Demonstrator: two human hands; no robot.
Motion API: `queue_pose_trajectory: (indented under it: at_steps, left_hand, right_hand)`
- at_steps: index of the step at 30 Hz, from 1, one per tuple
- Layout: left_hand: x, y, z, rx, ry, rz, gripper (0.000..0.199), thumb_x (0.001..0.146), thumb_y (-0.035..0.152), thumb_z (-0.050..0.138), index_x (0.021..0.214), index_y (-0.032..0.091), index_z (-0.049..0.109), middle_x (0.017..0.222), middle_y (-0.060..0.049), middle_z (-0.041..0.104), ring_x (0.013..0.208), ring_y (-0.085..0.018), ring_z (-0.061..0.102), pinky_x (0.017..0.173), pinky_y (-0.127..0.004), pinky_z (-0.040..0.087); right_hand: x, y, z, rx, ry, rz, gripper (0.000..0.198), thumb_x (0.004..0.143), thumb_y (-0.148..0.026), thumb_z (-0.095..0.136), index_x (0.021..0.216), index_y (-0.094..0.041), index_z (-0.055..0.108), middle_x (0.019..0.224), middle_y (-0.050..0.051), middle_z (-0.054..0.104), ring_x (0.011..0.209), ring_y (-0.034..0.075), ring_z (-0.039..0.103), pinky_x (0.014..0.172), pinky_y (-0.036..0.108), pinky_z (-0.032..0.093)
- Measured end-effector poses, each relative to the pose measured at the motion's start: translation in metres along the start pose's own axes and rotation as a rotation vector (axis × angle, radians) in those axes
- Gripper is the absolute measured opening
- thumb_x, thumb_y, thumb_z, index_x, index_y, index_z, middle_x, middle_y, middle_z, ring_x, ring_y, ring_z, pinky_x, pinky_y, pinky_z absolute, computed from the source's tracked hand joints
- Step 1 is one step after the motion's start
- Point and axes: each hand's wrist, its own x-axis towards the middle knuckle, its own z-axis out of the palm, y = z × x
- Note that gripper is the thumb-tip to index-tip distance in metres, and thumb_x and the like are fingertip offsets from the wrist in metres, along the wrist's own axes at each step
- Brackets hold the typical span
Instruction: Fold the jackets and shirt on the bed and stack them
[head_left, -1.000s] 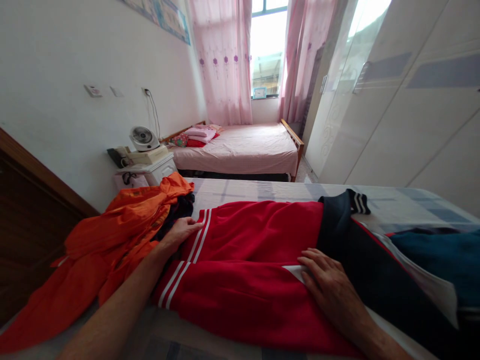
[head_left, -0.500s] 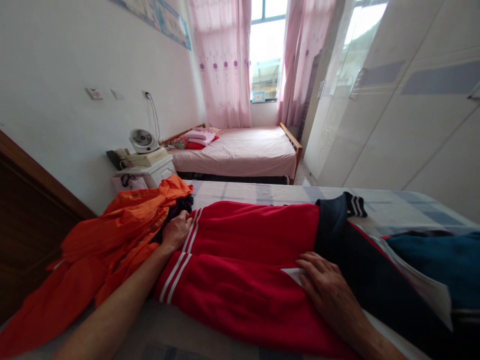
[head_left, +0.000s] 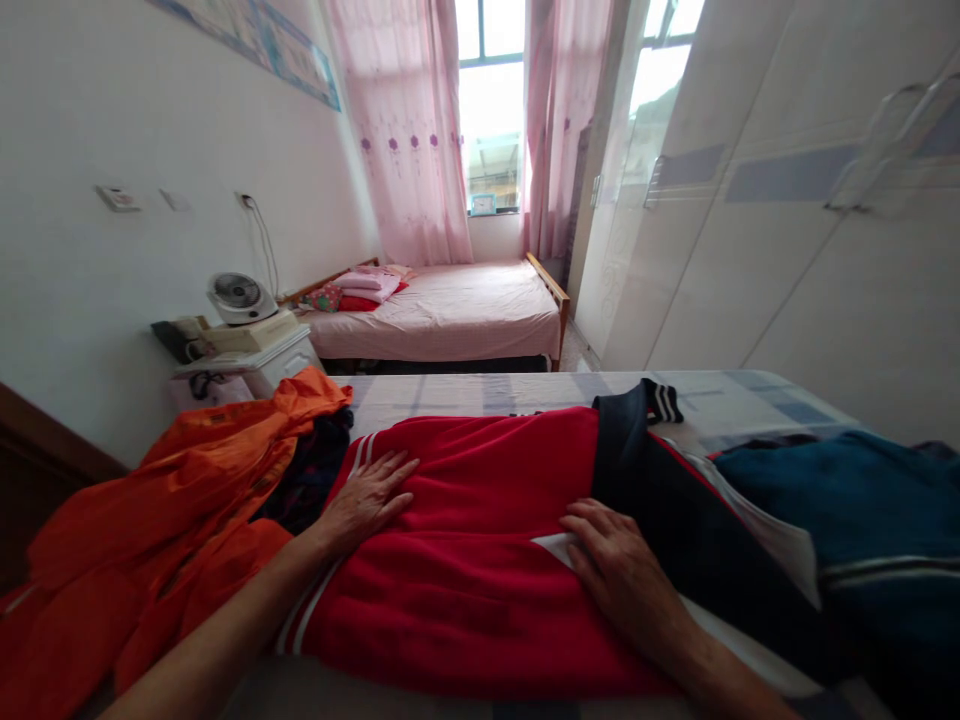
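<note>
A red and navy jacket (head_left: 480, 470) lies spread over the near bed (head_left: 495, 390), with white stripes along its red hem at the left. My left hand (head_left: 367, 500) rests flat on the red cloth beside those stripes, fingers spread. Farther right, my right hand (head_left: 611, 550) lies on the red part close to a small white patch (head_left: 555, 548), its fingers stretched out and slightly bent. The navy part (head_left: 660, 500) runs off to the right, ending at the far side in a striped cuff (head_left: 665, 402).
Orange clothing (head_left: 202, 480) lies at the left, over a dark garment (head_left: 300, 475). A teal garment (head_left: 855, 490) is heaped at the right. Beyond stand a pink-covered bed (head_left: 465, 310), a white nightstand (head_left: 289, 355) with a fan (head_left: 240, 295), and white wardrobes (head_left: 720, 220).
My left hand has let go of the striped hem and moved onto the red cloth, fingers now spread. My right hand stays at the white patch. The view has turned right.
</note>
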Motion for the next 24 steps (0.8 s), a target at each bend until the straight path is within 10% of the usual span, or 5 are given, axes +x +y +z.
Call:
queue_pose_trajectory:
  at_steps: [16, 24]
  left_hand:
    - [-0.028, 0.063, 0.023, 0.007, 0.183, 0.113, 0.04, 0.088, 0.039, 0.042, 0.124, 0.028, 0.056, 0.135, -0.006, 0.052, 0.122, -0.025, 0.049, 0.101, -0.043, 0.041]
    - [0.045, 0.131, -0.035, -0.252, 0.325, 0.204, 0.035, 0.09, 0.035, 0.039, 0.115, 0.023, 0.059, 0.126, -0.006, 0.056, 0.115, -0.021, 0.054, 0.098, -0.034, 0.043]
  right_hand:
    - [-0.003, -0.006, -0.006, 0.128, 0.044, 0.028, 0.025, 0.085, -0.013, 0.05, 0.107, -0.021, 0.058, 0.113, 0.005, 0.059, 0.114, 0.02, 0.047, 0.098, 0.036, 0.035]
    - [-0.006, -0.02, -0.009, 0.069, -0.058, -0.204, 0.017, 0.09, -0.016, 0.042, 0.079, -0.018, 0.055, 0.08, 0.002, 0.057, 0.076, 0.014, 0.049, 0.075, 0.028, 0.04]
